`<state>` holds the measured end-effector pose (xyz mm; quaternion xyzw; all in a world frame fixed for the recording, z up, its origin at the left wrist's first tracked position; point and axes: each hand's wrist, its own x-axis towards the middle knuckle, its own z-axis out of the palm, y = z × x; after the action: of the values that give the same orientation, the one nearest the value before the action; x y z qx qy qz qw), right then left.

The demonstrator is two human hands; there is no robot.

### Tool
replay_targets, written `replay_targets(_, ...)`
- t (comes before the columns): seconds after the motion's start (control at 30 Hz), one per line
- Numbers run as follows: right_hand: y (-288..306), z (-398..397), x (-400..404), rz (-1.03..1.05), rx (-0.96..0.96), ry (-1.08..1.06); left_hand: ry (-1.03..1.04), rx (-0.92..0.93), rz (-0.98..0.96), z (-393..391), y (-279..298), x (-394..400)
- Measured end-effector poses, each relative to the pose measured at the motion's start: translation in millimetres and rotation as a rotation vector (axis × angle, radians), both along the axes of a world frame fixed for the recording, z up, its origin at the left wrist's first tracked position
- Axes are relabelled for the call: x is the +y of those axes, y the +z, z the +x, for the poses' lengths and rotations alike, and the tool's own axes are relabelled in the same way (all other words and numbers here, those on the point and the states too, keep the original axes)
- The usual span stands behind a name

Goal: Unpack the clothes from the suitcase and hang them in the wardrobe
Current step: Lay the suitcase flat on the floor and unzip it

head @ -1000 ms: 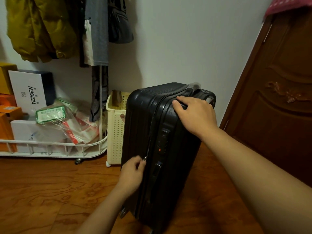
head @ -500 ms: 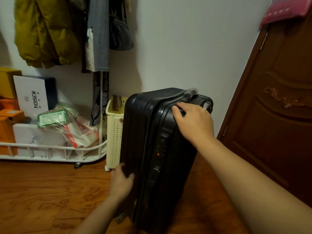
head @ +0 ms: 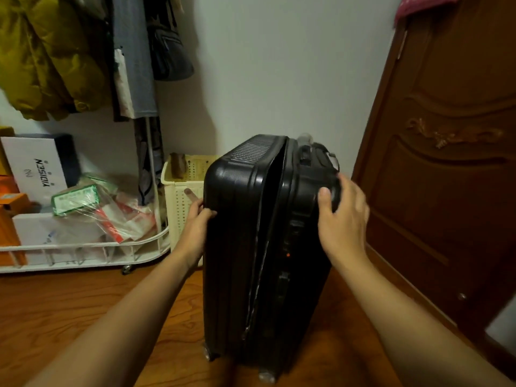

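Note:
A black hard-shell suitcase [head: 237, 247] stands upright on its wheels on the wooden floor, in the middle of the view. Its zip is undone and a narrow dark gap [head: 272, 208] runs down between the two halves. My left hand [head: 196, 227] grips the left half's outer edge, fingers wrapped around it. My right hand [head: 342, 216] holds the right half near its top corner. The inside of the case is hidden in shadow. Clothes hang on a rack [head: 134, 65] at the upper left, among them a mustard-yellow padded jacket [head: 47, 57].
A cream perforated basket [head: 181, 196] stands right behind the suitcase's left side. A white wire rack base [head: 83, 247] on castors holds boxes and plastic-wrapped packets at the left. A dark carved wooden door [head: 446, 163] fills the right. Bare wood floor [head: 55, 303] lies front left.
My left hand left the zip and moved up to the left half's outer edge. My right hand slid from the top to the right side. The two halves have parted into a gap.

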<state>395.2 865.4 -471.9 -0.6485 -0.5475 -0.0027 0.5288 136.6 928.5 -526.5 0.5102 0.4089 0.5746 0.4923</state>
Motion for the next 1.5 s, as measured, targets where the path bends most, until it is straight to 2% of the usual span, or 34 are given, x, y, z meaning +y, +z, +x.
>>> replay_targets(0.07, -34.7, 9.4, -17.6, -0.121, 0.463, 0.077, 0.003, 0.033, 0.048, 9.0, -9.1, -25.7)
replay_targets(0.1, -52.7, 16.2, -25.4, -0.175, 0.594, 0.107, -0.006, 0.062, 0.071, 12.8, -11.2, -37.3)
replay_targets(0.17, -81.6, 36.0, -35.5, -0.248, 0.681, 0.136, -0.023, 0.160, 0.106, 18.6, -10.7, -51.2)
replay_targets(0.27, -90.7, 61.3, -39.4, -0.273, 0.704, 0.208, 0.023, 0.422, 0.161, 30.6, -5.7, -49.9)
replay_targets(0.33, -88.6, 64.4, -41.9, -0.286, 0.708, 0.266, -0.041, 0.365, 0.217, 45.5, 1.2, -50.4)
replay_targets(0.4, -90.3, 57.9, -42.0, -0.316, 0.648, 0.296, -0.056, 0.218, 0.221, 53.7, 4.5, -51.8)
replay_targets(0.5, -91.3, 33.7, -40.8, -0.335, 0.518, 0.303, 0.009, 0.140, 0.194, 37.8, 11.8, -50.9)
replay_targets(0.7, -94.9, -8.5, -35.4, -0.415, 0.295, 0.371, 0.152, 0.177, 0.097, -20.5, 17.5, -45.5)
replay_targets(0.77, -84.1, -18.2, -37.4, -0.551, 0.153, 0.456, 0.247, 0.188, 0.080, -45.9, 18.5, -46.7)
replay_targets(0.83, -57.1, -20.8, -30.3, -0.745, -0.092, 0.487, 0.290, 0.168, 0.065, -75.8, 20.3, -50.9)
replay_targets(0.87, -37.0, -24.0, -23.5, -0.752, -0.199, 0.425, 0.288, 0.151, 0.056, -91.0, 21.0, -54.4)
replay_targets(0.9, -15.6, -29.6, -14.7, -0.670, -0.242, 0.321, 0.279, 0.128, 0.052, -104.2, 22.2, -59.0)
replay_targets(0.97, 27.7, -56.5, 2.1, -0.390, -0.190, 0.203, 0.289, 0.078, 0.043, -132.3, 23.9, -66.7)
replay_targets(1.0, 46.4, -75.7, 10.5, -0.262, -0.172, 0.225, 0.300, 0.054, 0.024, -141.7, 25.7, -69.6)
replay_targets(1.07, 76.9, -124.9, 28.9, -0.185, -0.148, 0.352, 0.320, 0.029, -0.006, -161.1, 30.7, -74.7)
replay_targets(1.13, 100.7, -175.3, 45.0, -0.310, -0.117, 0.416, 0.346, 0.038, -0.013, -180.7, 34.7, -79.7)
replay_targets(1.23, 113.7, -227.4, 66.3, -0.602, -0.306, 0.335, 0.383, 0.057, -0.015, -207.8, 42.8, -84.7)
replay_targets(1.3, 114.3, -249.9, 72.4, -0.699, -0.265, 0.325, 0.379, 0.066, 0.008, -223.6, 53.8, -87.7)
replay_targets(1.4, 110.9, -278.2, 74.2, -0.759, -0.319, 0.361, 0.442, -0.022, -0.019, -240.7, 63.3, -86.3)
replay_targets(1.5, 105.2, -292.8, 70.7, -0.721, -0.328, 0.419, 0.653, -0.069, -0.018, -239.2, 63.2, -79.6)
